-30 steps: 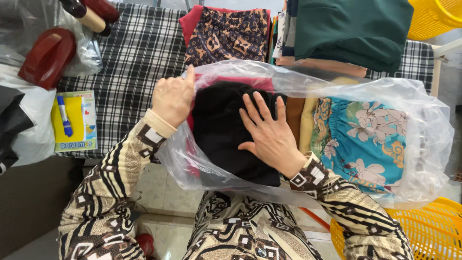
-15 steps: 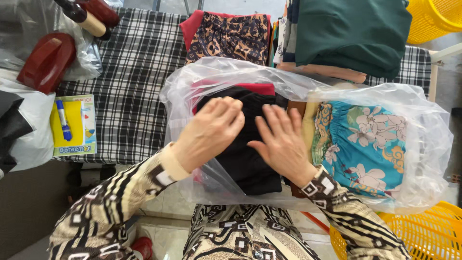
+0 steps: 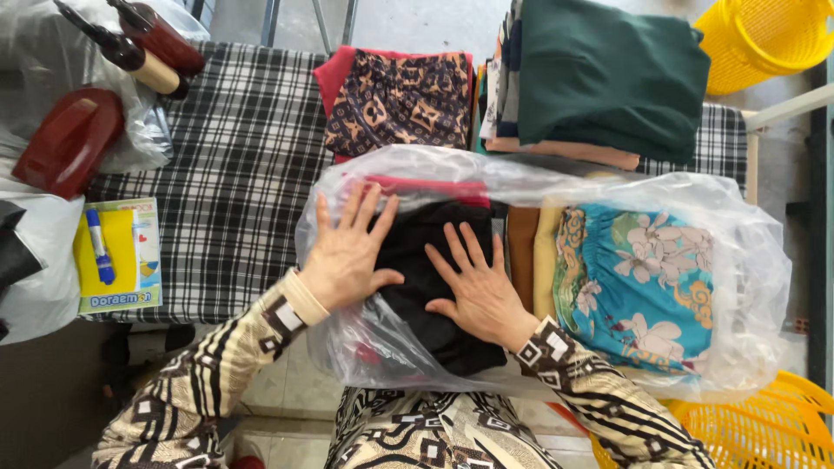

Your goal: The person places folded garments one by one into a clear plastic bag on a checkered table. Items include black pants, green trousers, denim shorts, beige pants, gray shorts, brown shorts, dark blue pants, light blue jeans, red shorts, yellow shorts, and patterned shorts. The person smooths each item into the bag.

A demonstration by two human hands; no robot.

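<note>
A clear plastic bag [image 3: 373, 347] lies on the checked table [image 3: 234, 174], holding a folded black garment [image 3: 426, 260] over a red one [image 3: 417, 184]. My left hand [image 3: 347, 252] lies flat on the bag's left side, fingers spread. My right hand [image 3: 478, 282] presses flat on the black garment through the plastic. To the right, a second clear bag [image 3: 747, 260] holds a folded turquoise floral cloth [image 3: 634, 287] and tan cloths [image 3: 526, 256].
A brown patterned cloth [image 3: 395, 100] and a stack topped by dark green fabric [image 3: 608, 74] lie at the back. Yellow baskets sit at the top right [image 3: 764, 39] and bottom right [image 3: 756, 426]. A red iron [image 3: 65, 139], bottles [image 3: 143, 48] and a marker pack [image 3: 117, 252] sit left.
My left hand came off the bag's top left corner and now lies flat on its left side. My right hand stayed pressed on the black garment.
</note>
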